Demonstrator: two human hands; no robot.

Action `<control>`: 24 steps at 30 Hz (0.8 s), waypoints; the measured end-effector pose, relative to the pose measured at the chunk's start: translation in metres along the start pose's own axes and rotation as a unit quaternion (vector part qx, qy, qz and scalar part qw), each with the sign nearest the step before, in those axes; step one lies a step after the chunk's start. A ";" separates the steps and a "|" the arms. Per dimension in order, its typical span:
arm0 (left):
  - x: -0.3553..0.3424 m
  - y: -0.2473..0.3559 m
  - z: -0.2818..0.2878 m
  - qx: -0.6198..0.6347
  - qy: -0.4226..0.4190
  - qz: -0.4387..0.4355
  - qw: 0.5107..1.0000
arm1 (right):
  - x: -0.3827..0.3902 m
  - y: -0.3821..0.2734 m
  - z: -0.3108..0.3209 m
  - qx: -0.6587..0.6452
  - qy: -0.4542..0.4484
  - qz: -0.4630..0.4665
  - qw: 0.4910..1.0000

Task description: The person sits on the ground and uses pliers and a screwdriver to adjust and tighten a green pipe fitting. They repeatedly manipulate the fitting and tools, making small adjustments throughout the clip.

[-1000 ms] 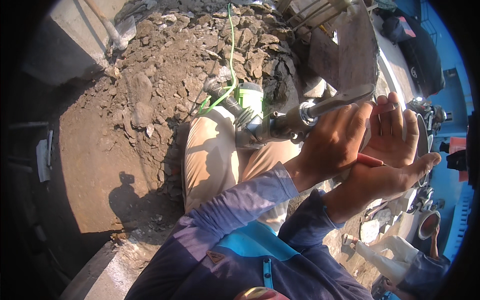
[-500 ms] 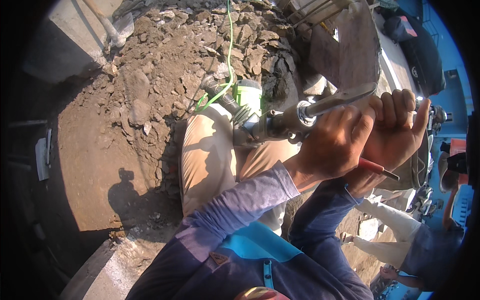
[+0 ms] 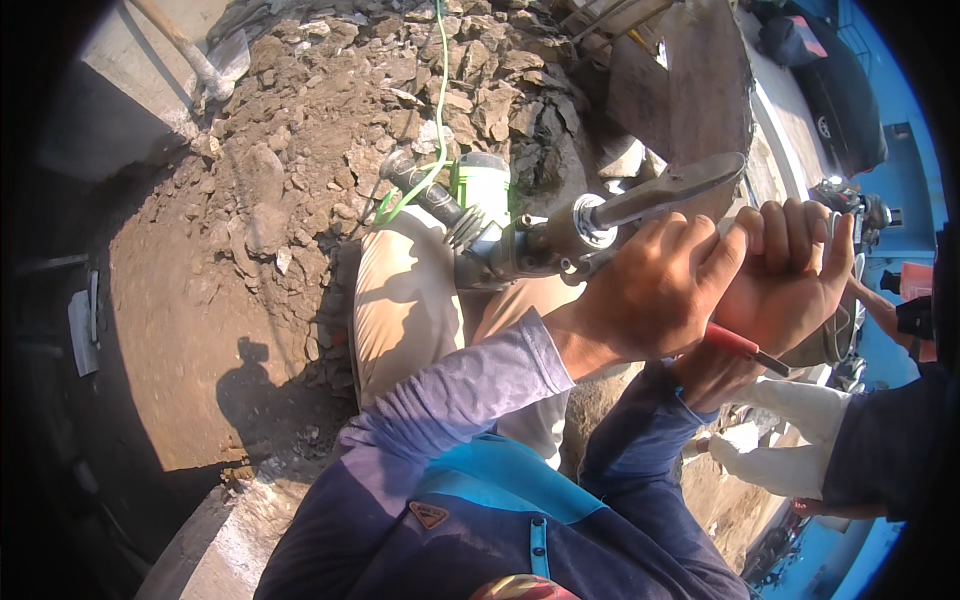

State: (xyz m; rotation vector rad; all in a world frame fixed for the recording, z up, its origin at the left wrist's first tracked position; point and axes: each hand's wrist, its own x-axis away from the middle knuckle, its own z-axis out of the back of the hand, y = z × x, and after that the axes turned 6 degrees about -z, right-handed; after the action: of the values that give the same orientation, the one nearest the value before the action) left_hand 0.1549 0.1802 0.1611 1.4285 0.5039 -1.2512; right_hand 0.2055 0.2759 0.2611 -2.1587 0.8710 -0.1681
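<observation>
A green and black demolition hammer [image 3: 482,190] lies across my lap. Its wide steel chisel bit [image 3: 690,185] points right, passing just beyond my hands. My left hand [image 3: 650,285] is closed, back upward, round a tool with a red handle [image 3: 732,340]. The handle's short steel end sticks out below the hand, over my right wrist; the other end is hidden. Close against it, my right hand [image 3: 785,265] has its palm turned up and its fingers curled in. A thin loop shows by its fingertips, but what they grip cannot be made out.
A green cord [image 3: 442,90] runs from the hammer over broken rubble [image 3: 480,60]. A shovel [image 3: 222,75] leans at far left beside a concrete block [image 3: 135,60]. At right stands a person in light trousers [image 3: 790,440]. A dark car [image 3: 830,90] is beyond.
The hammer and my hands sit slightly further left in view. Both hands keep nearly the same grip. The person at right has shifted, one arm now reaching toward my right hand.
</observation>
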 end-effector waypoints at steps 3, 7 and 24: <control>0.008 -0.004 0.009 0.038 -0.039 0.005 0.998 | 0.009 0.006 0.007 -0.007 -0.007 0.001 1.000; 0.010 -0.005 0.013 0.103 -0.061 -0.025 0.993 | 0.038 0.007 0.005 0.030 0.049 0.076 0.995; 0.045 0.064 0.054 0.005 -0.095 0.000 0.995 | 0.072 0.021 0.037 0.152 0.068 0.088 0.982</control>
State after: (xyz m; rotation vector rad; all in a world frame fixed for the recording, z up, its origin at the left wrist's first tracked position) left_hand 0.2028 0.0979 0.1599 1.3016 0.3673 -1.3754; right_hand 0.2627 0.2432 0.2095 -1.7944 1.0373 -0.3408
